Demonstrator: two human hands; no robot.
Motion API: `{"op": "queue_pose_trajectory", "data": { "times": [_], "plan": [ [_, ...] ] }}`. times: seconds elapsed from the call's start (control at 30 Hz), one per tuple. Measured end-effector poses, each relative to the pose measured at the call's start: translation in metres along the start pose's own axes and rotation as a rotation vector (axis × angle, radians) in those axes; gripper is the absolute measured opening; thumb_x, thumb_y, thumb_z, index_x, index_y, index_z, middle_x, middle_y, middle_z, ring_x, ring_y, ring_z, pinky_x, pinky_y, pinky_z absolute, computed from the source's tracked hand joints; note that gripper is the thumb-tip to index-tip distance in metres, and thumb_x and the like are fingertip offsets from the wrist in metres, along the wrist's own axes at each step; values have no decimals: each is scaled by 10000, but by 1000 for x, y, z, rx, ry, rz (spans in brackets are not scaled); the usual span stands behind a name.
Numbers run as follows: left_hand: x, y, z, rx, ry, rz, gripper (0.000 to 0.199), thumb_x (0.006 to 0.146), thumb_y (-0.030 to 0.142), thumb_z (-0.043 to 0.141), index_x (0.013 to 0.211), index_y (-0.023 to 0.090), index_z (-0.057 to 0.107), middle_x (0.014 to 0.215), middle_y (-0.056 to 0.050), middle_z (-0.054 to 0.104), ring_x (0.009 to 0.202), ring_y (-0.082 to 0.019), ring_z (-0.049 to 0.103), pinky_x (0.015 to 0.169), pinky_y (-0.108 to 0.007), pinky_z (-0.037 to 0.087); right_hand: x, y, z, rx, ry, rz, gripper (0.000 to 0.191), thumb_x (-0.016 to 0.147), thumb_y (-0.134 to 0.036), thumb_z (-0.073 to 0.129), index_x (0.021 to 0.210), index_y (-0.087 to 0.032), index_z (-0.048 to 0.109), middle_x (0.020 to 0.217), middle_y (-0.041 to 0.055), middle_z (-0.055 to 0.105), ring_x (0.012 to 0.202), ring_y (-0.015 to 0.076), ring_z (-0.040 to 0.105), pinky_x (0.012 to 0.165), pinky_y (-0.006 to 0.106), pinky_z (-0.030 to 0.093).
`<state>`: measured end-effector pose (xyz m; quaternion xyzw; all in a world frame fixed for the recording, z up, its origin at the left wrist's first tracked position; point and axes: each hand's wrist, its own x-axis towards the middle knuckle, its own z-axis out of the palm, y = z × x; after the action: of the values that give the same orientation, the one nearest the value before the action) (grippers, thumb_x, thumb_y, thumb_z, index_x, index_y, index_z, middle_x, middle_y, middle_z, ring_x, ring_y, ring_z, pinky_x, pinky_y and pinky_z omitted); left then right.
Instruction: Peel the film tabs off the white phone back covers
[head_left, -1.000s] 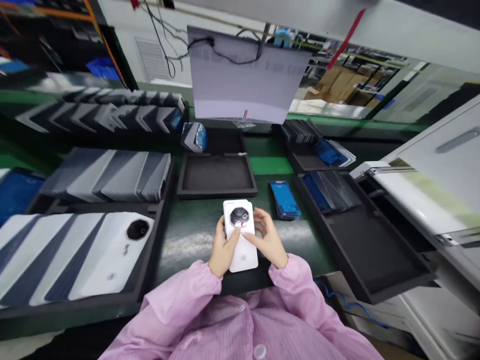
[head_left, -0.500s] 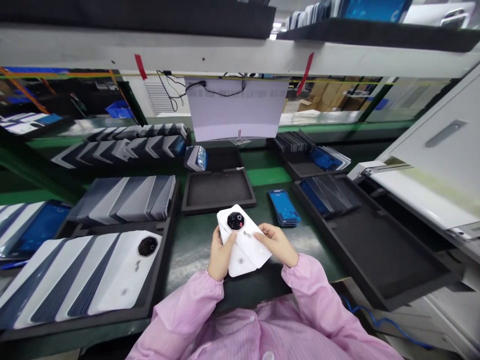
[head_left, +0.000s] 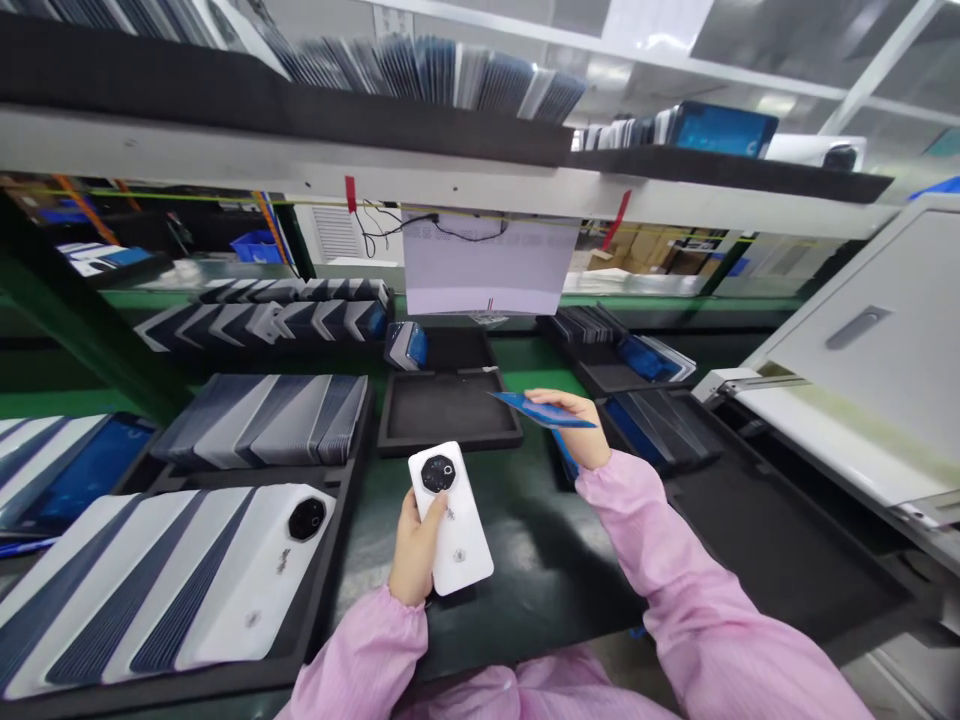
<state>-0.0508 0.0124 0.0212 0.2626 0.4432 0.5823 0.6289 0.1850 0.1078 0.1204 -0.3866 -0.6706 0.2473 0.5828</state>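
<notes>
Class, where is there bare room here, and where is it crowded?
Free: the green benchtop between the held white panel and right sleeve; the small black tray beyond that panel; the right-hand tray this side of its dark panels. Crowded: the left trays, packed with overlapping panels.

Left hand (head_left: 415,550): partly hidden behind panel (head_left: 471,535); panel's lettering (head_left: 451,514) too small to read. Right hand (head_left: 589,440): partly hidden by sheet (head_left: 547,409). Blue stack (head_left: 565,458): mostly hidden behind right hand. Right sleeve (head_left: 720,590): cut off, lower edge. Cabinet (head_left: 911,310): cut off, right edge.
</notes>
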Motion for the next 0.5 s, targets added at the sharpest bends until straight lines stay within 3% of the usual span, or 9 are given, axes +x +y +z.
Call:
{"op": "queue_pose_trajectory", "data": {
  "times": [0.07, 0.13, 0.27, 0.4, 0.5],
  "plan": [
    [-4, 3, 0, -32, 9, -16, 671, 678, 499, 777, 1173, 159, 478, 1090, -118, 633, 869, -224, 655, 723, -310, 535, 24, 12, 11, -269, 48, -260, 115, 735, -169, 630, 842, -180, 670, 961, 74, 652, 948, 208, 614, 867, 372, 493],
    [-7, 5, 2, -54, 0, -28, 690, 683, 500, 774, 1196, 158, 467, 1089, -119, 634, 875, -228, 655, 724, -311, 532, 48, 29, 26, -521, 75, -393, 184, 705, -89, 558, 845, -162, 652, 929, 86, 617, 943, 217, 576, 863, 378, 481],
    [-13, 9, 5, -54, -46, -64, 721, 715, 506, 752, 1255, 155, 427, 1143, -135, 615, 938, -236, 642, 761, -307, 521, 95, 76, 66, -879, -113, -309, 313, 785, -114, 480, 1024, -154, 679, 1010, 126, 574, 996, 256, 477, 899, 404, 442],
    [-14, 9, 5, -19, -73, -121, 767, 740, 536, 721, 1324, 174, 380, 1201, -147, 591, 1033, -256, 614, 811, -306, 504, 138, 124, 107, -898, -204, -256, 400, 826, -97, 419, 1128, -167, 671, 1046, 132, 557, 1002, 238, 472, 914, 366, 441],
    [-9, 7, 5, 20, 1, -119, 781, 690, 553, 746, 1290, 159, 438, 1213, -150, 593, 1083, -279, 597, 855, -302, 492, 165, 157, 134, -901, -227, -210, 466, 793, -51, 409, 1179, -152, 650, 1119, 139, 547, 1068, 239, 452, 945, 348, 429]
  ]
}}
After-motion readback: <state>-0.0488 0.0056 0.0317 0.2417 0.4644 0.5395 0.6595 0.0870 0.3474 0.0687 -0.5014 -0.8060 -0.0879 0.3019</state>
